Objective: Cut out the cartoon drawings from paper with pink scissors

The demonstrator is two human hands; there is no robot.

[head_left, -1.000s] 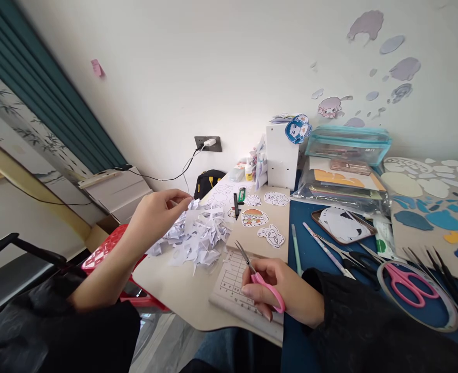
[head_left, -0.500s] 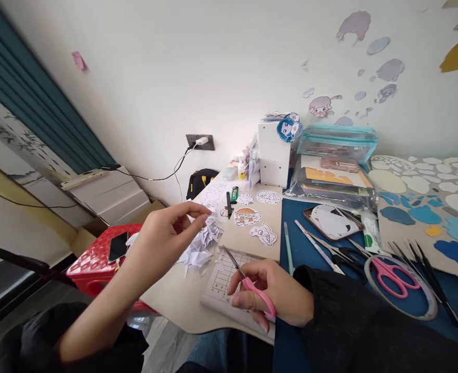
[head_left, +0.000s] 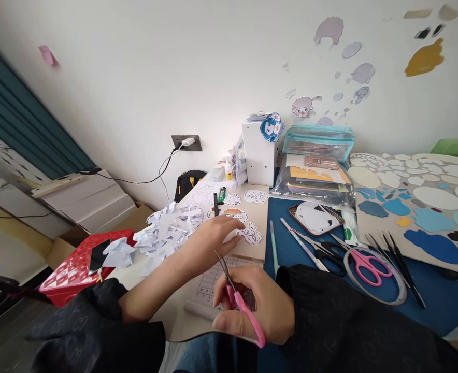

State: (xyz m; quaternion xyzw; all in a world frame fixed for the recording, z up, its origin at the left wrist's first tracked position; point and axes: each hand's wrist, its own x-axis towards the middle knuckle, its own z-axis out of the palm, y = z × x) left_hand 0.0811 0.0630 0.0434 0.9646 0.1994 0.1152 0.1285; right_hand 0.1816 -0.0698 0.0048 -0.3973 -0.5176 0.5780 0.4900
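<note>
My left hand point(head_left: 212, 239) is stretched over the board with its fingers apart, tips at the left edge of a rabbit-like paper cutout point(head_left: 253, 235). Whether they touch the paper I cannot tell. A burger cutout point(head_left: 234, 213) lies just behind, partly covered by that hand. Pink-handled scissors point(head_left: 244, 312) sit in my right hand point(head_left: 266, 300), fingers through the loops, blades pointing up and left. Below both hands is a gridded cutting mat point(head_left: 208, 282), partly hidden.
White paper scraps point(head_left: 170, 228) are heaped on the left of the table. On the blue surface at right lie pens point(head_left: 273, 246), black scissors point(head_left: 326, 254), a tape roll point(head_left: 402, 295) with pink scissors point(head_left: 369, 264), and tweezers point(head_left: 403, 269). A red stool point(head_left: 68, 269) stands at left.
My left hand has moved right, from above the paper scraps to the rabbit cutout, and its fingers have spread. My right hand still holds the scissors. The view has turned slightly right.
</note>
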